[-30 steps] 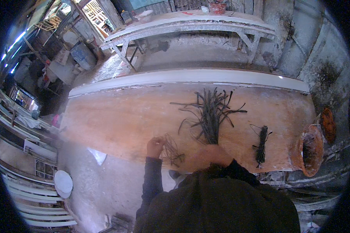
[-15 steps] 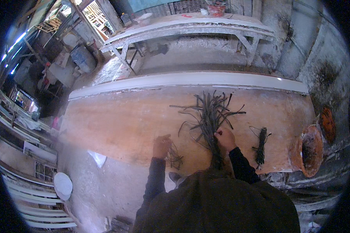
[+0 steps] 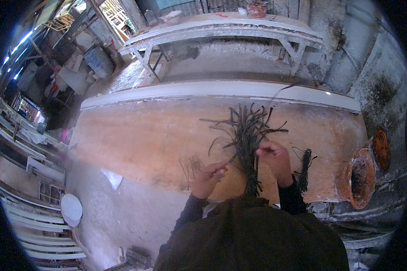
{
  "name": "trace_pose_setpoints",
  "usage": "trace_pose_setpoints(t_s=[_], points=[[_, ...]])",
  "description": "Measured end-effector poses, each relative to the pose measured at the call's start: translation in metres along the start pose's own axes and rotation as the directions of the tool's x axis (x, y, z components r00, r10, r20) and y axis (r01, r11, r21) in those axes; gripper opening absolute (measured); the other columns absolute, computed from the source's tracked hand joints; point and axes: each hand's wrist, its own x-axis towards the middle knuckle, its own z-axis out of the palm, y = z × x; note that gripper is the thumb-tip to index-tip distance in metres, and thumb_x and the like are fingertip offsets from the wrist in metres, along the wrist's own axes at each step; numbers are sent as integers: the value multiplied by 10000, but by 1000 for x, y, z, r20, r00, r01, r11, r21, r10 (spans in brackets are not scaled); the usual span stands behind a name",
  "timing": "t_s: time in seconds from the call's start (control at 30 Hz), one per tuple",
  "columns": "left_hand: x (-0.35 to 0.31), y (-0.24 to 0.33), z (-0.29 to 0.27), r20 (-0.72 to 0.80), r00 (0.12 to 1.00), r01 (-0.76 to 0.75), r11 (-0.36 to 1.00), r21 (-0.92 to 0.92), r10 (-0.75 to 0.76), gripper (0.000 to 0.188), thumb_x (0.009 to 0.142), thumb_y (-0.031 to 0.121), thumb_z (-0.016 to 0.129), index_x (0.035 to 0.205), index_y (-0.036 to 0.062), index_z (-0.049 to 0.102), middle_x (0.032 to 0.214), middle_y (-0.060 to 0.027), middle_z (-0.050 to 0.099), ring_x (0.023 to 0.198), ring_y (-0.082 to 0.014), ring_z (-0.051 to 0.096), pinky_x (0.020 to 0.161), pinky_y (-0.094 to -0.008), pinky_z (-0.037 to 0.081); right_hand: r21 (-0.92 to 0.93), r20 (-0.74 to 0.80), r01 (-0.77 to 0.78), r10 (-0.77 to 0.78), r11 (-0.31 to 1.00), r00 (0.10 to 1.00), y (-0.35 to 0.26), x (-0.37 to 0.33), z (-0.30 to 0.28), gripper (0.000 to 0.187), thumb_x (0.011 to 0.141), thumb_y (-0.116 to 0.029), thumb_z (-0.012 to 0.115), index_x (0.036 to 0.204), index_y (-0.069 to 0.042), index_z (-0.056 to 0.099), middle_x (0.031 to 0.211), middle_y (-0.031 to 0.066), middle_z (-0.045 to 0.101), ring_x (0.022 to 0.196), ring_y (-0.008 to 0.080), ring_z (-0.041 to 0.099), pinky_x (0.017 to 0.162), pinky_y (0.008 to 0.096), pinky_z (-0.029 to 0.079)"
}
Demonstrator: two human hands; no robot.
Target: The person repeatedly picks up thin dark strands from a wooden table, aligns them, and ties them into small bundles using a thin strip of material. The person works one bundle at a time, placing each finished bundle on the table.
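Note:
A large bundle of dark, thin, flexible strips (image 3: 246, 140) lies on the wooden tabletop (image 3: 135, 135), its loose ends fanning out at the far side. My left hand (image 3: 210, 179) is at the bundle's left edge, thumb and fingers pinched at a strip. On the bundle's right side my right hand (image 3: 276, 160) has its fingers curled together, with a strip at its fingertips. Left of the bundle is a small sparse pile of thin strands (image 3: 191, 167), partly behind my left hand. A smaller tied bundle (image 3: 305, 169) lies to the right.
An orange, plaster-smeared basin (image 3: 362, 178) stands at the table's right end. A white moulding (image 3: 203, 90) runs along the far edge, with a dark strand (image 3: 287, 89) across it. Beyond is a whitened workbench (image 3: 221, 31); a blue drum (image 3: 98, 63) stands far left.
My left hand has moved right, from the small pile to the large bundle. My right hand has shifted slightly right and outward. A dark strand now shows over the white moulding.

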Motion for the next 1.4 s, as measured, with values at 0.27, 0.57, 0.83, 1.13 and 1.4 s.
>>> trace_pose_setpoints(t_s=[0.27, 0.57, 0.83, 1.13, 1.4], points=[[5, -17, 16, -62, 985, 133, 929, -347, -164, 160, 795, 115, 554, 917, 13, 555, 873, -35, 569, 757, -94, 529, 625, -225, 435, 189, 501, -184, 66, 965, 863, 14, -26, 45, 93, 729, -73, 619, 782, -25, 560, 731, -1, 559, 688, 67, 509, 624, 210, 415], [-9, 5, 0, -150, 970, 144, 949, -281, -191, 49, 772, 77, 570, 765, 37, 543, 903, -61, 580, 685, -93, 538, 499, -216, 450, 48, 502, -24, -3, 999, 865, 15, -30, 51, 120, 706, -102, 635, 773, -26, 571, 726, 15, 556, 665, 70, 494, 599, 216, 404], [-15, 39, 3, -247, 928, 259, 960, -105, -278, 212, 746, 73, 591, 938, -12, 563, 810, -58, 588, 541, -74, 512, 473, -192, 417, -6, 373, 255, -234, 967, 898, 8, -29, 50, 109, 663, -89, 621, 726, -21, 564, 664, 73, 522, 602, 157, 525, 536, 261, 407], [-12, 13, 5, -254, 939, 176, 958, -227, -232, 255, 734, 60, 582, 977, 1, 533, 766, -33, 557, 577, -72, 504, 462, -183, 407, -186, 305, 577, -512, 795, 803, 20, -27, 55, 90, 622, -56, 607, 676, -44, 535, 643, 95, 504, 563, 245, 520, 499, 316, 402], [-17, 18, 6, -233, 928, 193, 913, -360, -289, 267, 714, 8, 567, 976, 30, 522, 776, -23, 528, 662, -85, 514, 490, -185, 430, -338, 247, 665, -620, 665, 745, 15, -29, 56, 106, 606, -47, 609, 674, -54, 528, 641, 93, 501, 592, 265, 513, 505, 338, 395]])
